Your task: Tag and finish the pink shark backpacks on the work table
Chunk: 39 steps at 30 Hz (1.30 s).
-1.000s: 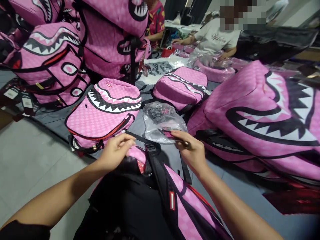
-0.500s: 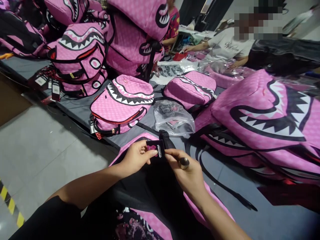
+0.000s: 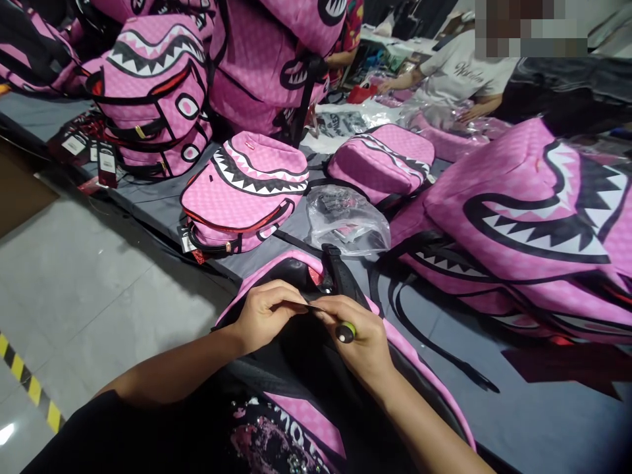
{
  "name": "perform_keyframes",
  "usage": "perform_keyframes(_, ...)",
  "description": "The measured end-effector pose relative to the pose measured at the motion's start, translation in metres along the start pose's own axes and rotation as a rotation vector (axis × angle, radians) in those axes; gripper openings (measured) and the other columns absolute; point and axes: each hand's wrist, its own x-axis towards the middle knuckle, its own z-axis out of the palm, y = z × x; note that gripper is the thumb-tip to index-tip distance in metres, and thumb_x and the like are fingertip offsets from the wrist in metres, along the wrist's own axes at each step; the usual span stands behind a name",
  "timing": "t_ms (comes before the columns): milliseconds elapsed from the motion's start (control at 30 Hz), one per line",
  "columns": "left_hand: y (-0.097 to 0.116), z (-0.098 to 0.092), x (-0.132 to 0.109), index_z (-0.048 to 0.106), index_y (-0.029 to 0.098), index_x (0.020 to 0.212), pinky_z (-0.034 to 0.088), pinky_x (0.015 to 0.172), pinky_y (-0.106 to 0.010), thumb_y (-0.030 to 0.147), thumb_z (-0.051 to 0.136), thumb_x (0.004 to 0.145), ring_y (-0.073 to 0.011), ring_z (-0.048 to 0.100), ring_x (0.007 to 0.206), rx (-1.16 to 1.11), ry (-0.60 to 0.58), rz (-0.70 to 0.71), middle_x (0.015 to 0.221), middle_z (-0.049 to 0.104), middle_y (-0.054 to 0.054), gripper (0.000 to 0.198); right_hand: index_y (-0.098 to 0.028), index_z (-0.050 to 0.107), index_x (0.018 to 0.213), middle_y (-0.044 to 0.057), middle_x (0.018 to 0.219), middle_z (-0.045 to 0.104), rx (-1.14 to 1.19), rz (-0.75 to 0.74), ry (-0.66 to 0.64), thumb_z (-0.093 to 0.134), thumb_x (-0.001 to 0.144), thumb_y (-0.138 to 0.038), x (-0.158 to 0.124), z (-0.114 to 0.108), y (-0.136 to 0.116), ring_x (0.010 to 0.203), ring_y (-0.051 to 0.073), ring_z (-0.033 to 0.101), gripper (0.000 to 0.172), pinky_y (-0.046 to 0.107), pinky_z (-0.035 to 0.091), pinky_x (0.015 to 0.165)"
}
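Both hands meet over a black backpack lying open-side or back-side up, with a pink edge [image 3: 427,368] showing around it. My left hand [image 3: 269,313] pinches one end of a small dark card [image 3: 296,303], now seen almost edge-on. Pressed against the card's other end are the fingertips of my right hand [image 3: 363,339]. A tool with a green and black rounded handle [image 3: 345,332] is tucked in my right hand; its working end is hidden. Just beyond my hands is a black strap with a buckle [image 3: 333,253].
Pink shark-mouth backpacks stand around: one ahead [image 3: 247,191], a stack at left [image 3: 153,99], large ones at right [image 3: 518,197]. A clear plastic bag [image 3: 345,224] lies between. A loose black strap [image 3: 444,355] crosses the grey table [image 3: 518,415]. A co-worker [image 3: 464,72] is across the table.
The card has turned from face-up, with its printed front showing, to nearly edge-on. My fingertips have come closer together. The view has shifted slightly.
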Motion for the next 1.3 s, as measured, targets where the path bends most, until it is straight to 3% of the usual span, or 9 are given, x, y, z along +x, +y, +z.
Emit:
perform_keyframes(100,0.0,-0.004,-0.005,0.07,0.017,0.085,0.054,0.071,-0.023,0.019,0.064,0.089,-0.0122,0.066,0.076,0.058,-0.028,-0.087,0.082,0.07,-0.004,0.007,-0.021,0.072,0.087,0.003,0.076,0.072,-0.049,-0.007,-0.015,0.059,0.092,-0.025,-0.001,0.001,0.001,0.067,0.015,0.068,0.015,0.025,0.053,0.062)
perform_keyframes(167,-0.003,-0.01,-0.012,0.069,0.018,0.097,0.054,0.084,-0.03,0.028,0.069,0.087,-0.0167,0.067,0.09,0.192,-0.035,-0.115,0.094,0.072,-0.007,0.015,-0.021,0.072,0.087,0.002,0.074,0.071,-0.09,0.068,0.03,0.06,0.092,-0.028,-0.003,0.0,0.006,0.062,0.014,0.066,0.015,0.024,0.051,0.058)
perform_keyframes(233,-0.011,-0.019,-0.02,0.061,0.019,0.121,0.047,0.104,-0.041,0.037,0.075,0.081,-0.0245,0.06,0.117,0.4,0.01,-0.153,0.121,0.066,-0.012,0.046,-0.02,0.071,0.091,0.002,0.075,0.072,-0.145,0.171,0.105,0.06,0.091,-0.032,-0.004,-0.002,0.013,0.061,0.015,0.065,0.016,0.024,0.051,0.058)
perform_keyframes(333,-0.028,-0.031,-0.029,0.033,0.017,0.148,0.034,0.116,-0.052,0.041,0.079,0.075,-0.0324,0.038,0.141,0.623,-0.007,-0.412,0.15,0.042,-0.019,0.089,-0.02,0.071,0.097,0.003,0.08,0.073,-0.272,0.235,0.067,0.053,0.089,-0.025,-0.003,-0.005,0.022,0.067,0.017,0.067,0.02,0.026,0.052,0.063)
perform_keyframes(467,-0.041,-0.035,-0.031,0.035,0.017,0.146,0.04,0.112,-0.049,0.037,0.076,0.078,-0.032,0.047,0.135,0.627,-0.168,-0.64,0.147,0.048,-0.018,0.083,-0.02,0.071,0.093,0.006,0.089,0.073,-0.536,0.21,-0.071,0.047,0.077,-0.012,0.003,-0.007,0.021,0.081,0.02,0.068,0.03,0.027,0.049,0.068)
perform_keyframes(567,-0.044,-0.035,-0.032,0.045,0.018,0.137,0.044,0.108,-0.049,0.035,0.079,0.074,-0.0311,0.054,0.128,0.624,-0.14,-0.609,0.137,0.057,-0.015,0.074,-0.021,0.072,0.091,0.004,0.085,0.073,-0.6,0.251,-0.207,0.05,0.074,-0.008,0.008,-0.007,0.015,0.076,0.019,0.068,0.031,0.025,0.046,0.064)
perform_keyframes(900,-0.053,-0.03,-0.051,0.047,0.018,0.132,0.047,0.106,-0.045,0.032,0.079,0.076,-0.0293,0.058,0.124,0.636,-0.057,-0.437,0.13,0.061,-0.015,0.066,-0.021,0.069,0.091,0.004,0.085,0.072,-0.866,0.305,-0.789,0.048,0.086,-0.005,0.028,0.011,-0.002,0.077,0.018,0.069,0.027,0.025,0.038,0.058)
perform_keyframes(1167,-0.056,-0.031,-0.05,0.046,0.018,0.133,0.049,0.103,-0.045,0.029,0.073,0.081,-0.0292,0.058,0.122,0.631,-0.067,-0.433,0.129,0.062,-0.014,0.059,-0.019,0.067,0.098,0.009,0.096,0.071,-0.895,0.302,-0.916,0.047,0.085,-0.003,0.038,0.016,-0.001,0.083,0.021,0.07,0.028,0.026,0.045,0.066)
perform_keyframes(1300,-0.06,-0.032,-0.052,0.044,0.02,0.135,0.049,0.103,-0.045,0.033,0.074,0.08,-0.0292,0.059,0.122,0.621,-0.068,-0.41,0.131,0.061,-0.014,0.064,-0.018,0.065,0.106,0.009,0.097,0.072,-0.872,0.305,-0.848,0.045,0.087,-0.005,0.047,0.018,-0.008,0.082,0.023,0.07,0.031,0.028,0.045,0.067)
